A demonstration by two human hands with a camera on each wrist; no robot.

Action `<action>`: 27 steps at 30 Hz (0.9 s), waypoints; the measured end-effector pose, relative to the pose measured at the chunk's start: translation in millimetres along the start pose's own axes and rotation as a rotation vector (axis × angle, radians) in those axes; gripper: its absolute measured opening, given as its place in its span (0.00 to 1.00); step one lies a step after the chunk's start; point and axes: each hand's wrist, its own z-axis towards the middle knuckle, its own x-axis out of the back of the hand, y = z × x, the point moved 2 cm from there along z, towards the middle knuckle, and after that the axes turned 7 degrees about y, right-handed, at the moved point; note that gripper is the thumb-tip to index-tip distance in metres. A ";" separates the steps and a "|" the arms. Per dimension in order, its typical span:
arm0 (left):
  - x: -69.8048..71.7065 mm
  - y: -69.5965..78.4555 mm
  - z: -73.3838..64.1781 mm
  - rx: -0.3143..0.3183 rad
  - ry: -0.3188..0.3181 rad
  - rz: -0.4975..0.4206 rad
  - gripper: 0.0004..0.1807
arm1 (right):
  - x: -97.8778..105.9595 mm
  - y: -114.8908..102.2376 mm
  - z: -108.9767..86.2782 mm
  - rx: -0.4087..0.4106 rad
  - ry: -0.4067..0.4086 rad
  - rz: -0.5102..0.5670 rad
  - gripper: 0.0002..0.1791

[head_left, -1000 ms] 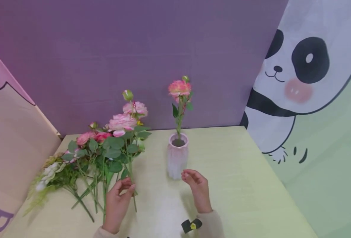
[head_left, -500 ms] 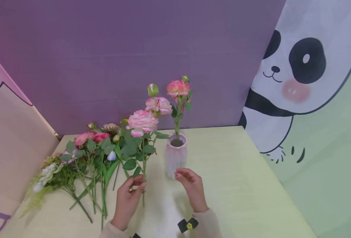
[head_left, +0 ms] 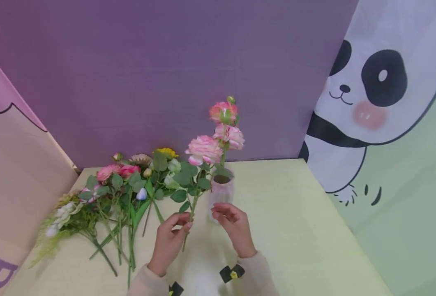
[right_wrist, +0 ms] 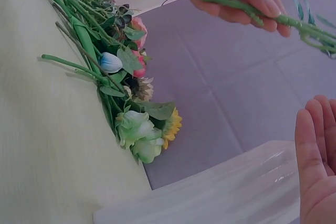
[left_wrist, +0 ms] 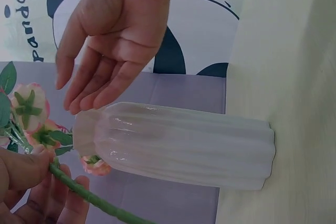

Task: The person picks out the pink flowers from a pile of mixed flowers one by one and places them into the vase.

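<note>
The left hand [head_left: 167, 240] pinches the green stem [head_left: 193, 206] of a pink rose [head_left: 204, 150] near its lower end; the blooms lean up toward one o'clock from the hand. At three o'clock the right hand [head_left: 236, 230] has its fingers loosely bent and holds nothing; whether it touches the vase [head_left: 223, 193], I cannot tell.

With so low a grip, the top-heavy rose could twist or droop, and its spreading leaves could catch the vase's rim and tip it.

That vase stands upright at two o'clock; a coral flower [head_left: 215, 112] rises above it and seems to stand in it, though leaves partly cover the mouth. At ten o'clock, loose flowers [head_left: 119, 181] lie heaped on the table [head_left: 284, 213].
</note>
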 end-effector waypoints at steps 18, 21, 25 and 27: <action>-16.7 4.2 -1.0 -0.014 -0.045 -0.001 0.10 | -15.0 -16.2 4.6 0.114 -0.053 0.012 0.11; -20.2 7.0 -0.8 -0.014 -0.051 -0.020 0.08 | -16.6 -15.5 3.0 0.088 -0.047 0.005 0.12; -24.3 11.2 -0.2 0.000 -0.048 -0.041 0.07 | -18.4 -13.7 2.5 0.084 -0.054 0.005 0.14; -25.8 13.3 -0.2 0.021 -0.044 -0.043 0.07 | -18.8 -11.7 1.9 0.062 -0.053 0.013 0.14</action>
